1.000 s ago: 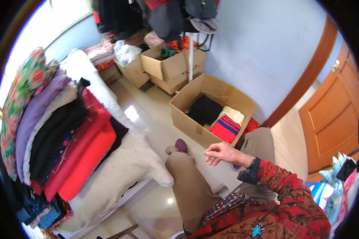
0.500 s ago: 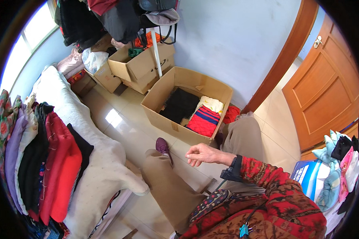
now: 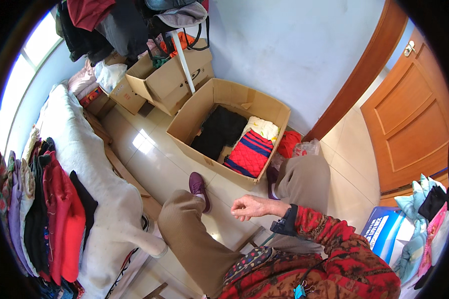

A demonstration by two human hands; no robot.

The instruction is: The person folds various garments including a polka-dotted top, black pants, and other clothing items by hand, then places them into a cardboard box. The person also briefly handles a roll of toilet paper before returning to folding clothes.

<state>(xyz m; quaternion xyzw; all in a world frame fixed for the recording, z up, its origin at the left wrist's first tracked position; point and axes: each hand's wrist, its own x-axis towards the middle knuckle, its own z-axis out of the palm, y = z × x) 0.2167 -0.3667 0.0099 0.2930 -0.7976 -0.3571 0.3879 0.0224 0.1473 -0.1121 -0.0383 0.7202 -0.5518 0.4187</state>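
My right hand [image 3: 249, 206] hovers above my lap with its fingers curled in and pressed together, and nothing shows in them. A dark band with a small device [image 3: 285, 221] is strapped round that wrist. My left hand is out of the picture. Beyond the right hand stands a large open cardboard box [image 3: 194, 150]. Inside it, a folded black garment [image 3: 219, 132] lies on the left. A red quilted garment with navy stripes [image 3: 250, 153] lies on the right, beside a cream folded cloth [image 3: 261, 128].
At my left, folded clothes [image 3: 65, 219] are stacked on a bench draped with a white cover [image 3: 110, 219]. More cardboard boxes [image 3: 169, 87] stand behind, under hanging clothes [image 3: 105, 30]. A red plastic bag [image 3: 288, 144] lies beside the box. Clothes [image 3: 414, 224] and a wooden door [image 3: 409, 119] are on the right.
The view has shifted, so the bench and box sit slightly further left. My right hand stays over my lap, its fingers curled a little more.
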